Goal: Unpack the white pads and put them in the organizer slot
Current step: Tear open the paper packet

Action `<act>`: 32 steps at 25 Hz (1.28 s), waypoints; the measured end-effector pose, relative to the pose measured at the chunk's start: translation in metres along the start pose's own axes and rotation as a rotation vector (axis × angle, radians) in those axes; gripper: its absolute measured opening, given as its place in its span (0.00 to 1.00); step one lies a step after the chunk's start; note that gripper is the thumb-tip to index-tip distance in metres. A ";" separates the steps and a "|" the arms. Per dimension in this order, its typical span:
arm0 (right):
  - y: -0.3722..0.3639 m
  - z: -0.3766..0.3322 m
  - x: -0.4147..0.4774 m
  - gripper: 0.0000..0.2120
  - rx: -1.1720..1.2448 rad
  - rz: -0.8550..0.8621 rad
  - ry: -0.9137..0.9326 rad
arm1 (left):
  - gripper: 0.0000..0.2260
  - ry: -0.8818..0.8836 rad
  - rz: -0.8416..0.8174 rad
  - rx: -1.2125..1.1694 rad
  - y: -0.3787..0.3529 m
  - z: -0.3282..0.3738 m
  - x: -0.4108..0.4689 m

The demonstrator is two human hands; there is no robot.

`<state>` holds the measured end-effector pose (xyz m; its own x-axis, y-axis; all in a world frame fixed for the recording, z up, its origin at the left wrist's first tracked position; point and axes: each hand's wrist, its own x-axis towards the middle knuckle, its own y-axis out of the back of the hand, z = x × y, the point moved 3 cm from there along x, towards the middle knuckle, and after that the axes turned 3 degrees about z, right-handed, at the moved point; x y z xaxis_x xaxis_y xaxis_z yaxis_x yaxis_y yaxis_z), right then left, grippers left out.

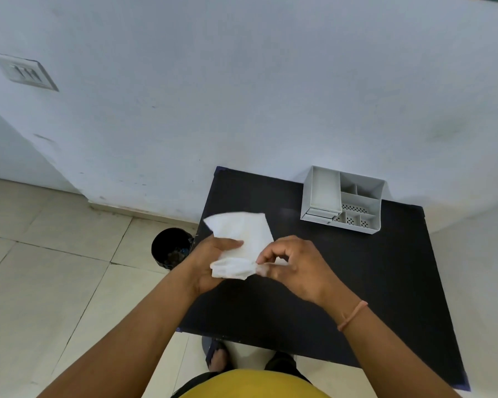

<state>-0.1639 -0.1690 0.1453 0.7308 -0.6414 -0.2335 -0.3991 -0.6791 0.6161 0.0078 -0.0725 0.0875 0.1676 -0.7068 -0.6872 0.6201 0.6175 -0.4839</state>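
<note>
A white pad pack [242,231] is held above the left part of the black table [357,282]. My left hand [213,254] grips it from below, thumb across its front. Its lower end is a crumpled white wrapper [233,270]. My right hand [293,268] pinches the wrapper's right tip between thumb and fingers. The grey organizer [344,201] stands at the table's far right by the wall, with one long slot on its left and several small compartments on its right; I see nothing in them.
A black bin [171,248] stands on the tiled floor just left of the table. A white wall [242,96] runs behind the table, with a switch plate [26,71] at the far left. My feet show under the table's near edge.
</note>
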 end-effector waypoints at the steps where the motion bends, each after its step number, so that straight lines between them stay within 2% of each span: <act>1: 0.002 -0.003 -0.002 0.03 0.013 0.060 0.052 | 0.20 0.069 0.021 -0.070 0.002 -0.001 0.001; 3: 0.003 -0.005 -0.004 0.03 0.073 0.199 0.095 | 0.31 0.168 0.043 -0.130 0.006 -0.003 0.003; 5: -0.001 -0.003 -0.001 0.03 0.084 0.309 0.073 | 0.36 0.175 0.072 -0.028 0.005 -0.008 0.001; 7: -0.007 0.003 0.001 0.03 0.177 0.345 -0.049 | 0.30 0.072 0.124 0.145 -0.003 -0.014 -0.009; 9: -0.013 0.009 0.002 0.02 0.307 0.298 -0.198 | 0.21 -0.077 0.128 0.271 -0.016 -0.017 -0.021; 11: -0.019 0.011 -0.002 0.02 0.398 0.210 -0.283 | 0.22 -0.166 0.067 0.358 -0.030 -0.018 -0.031; 13: -0.020 0.011 -0.008 0.07 0.481 0.146 -0.312 | 0.25 -0.207 0.025 0.459 -0.038 -0.018 -0.034; 15: -0.017 0.011 -0.012 0.12 0.570 0.097 -0.316 | 0.23 -0.239 0.026 0.510 -0.040 -0.018 -0.033; 19: -0.020 0.015 -0.017 0.17 0.891 0.041 -0.410 | 0.06 -0.275 0.095 0.558 -0.038 -0.017 -0.032; 22: -0.024 0.016 -0.016 0.22 0.819 0.086 -0.439 | 0.09 -0.213 0.110 0.527 -0.031 -0.016 -0.030; 27: -0.014 0.027 -0.016 0.20 0.918 0.224 -0.501 | 0.08 -0.166 0.099 0.473 -0.019 -0.006 -0.026; 30: -0.015 0.027 -0.012 0.20 0.797 0.242 -0.480 | 0.07 -0.212 0.140 0.531 -0.018 -0.002 -0.024; 32: -0.014 0.029 -0.011 0.20 0.578 0.339 -0.476 | 0.07 -0.295 0.206 0.612 -0.014 -0.001 -0.018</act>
<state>-0.1819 -0.1628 0.1174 0.2578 -0.8392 -0.4789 -0.8733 -0.4145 0.2561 -0.0044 -0.0679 0.1065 0.4745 -0.7141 -0.5147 0.8584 0.5049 0.0909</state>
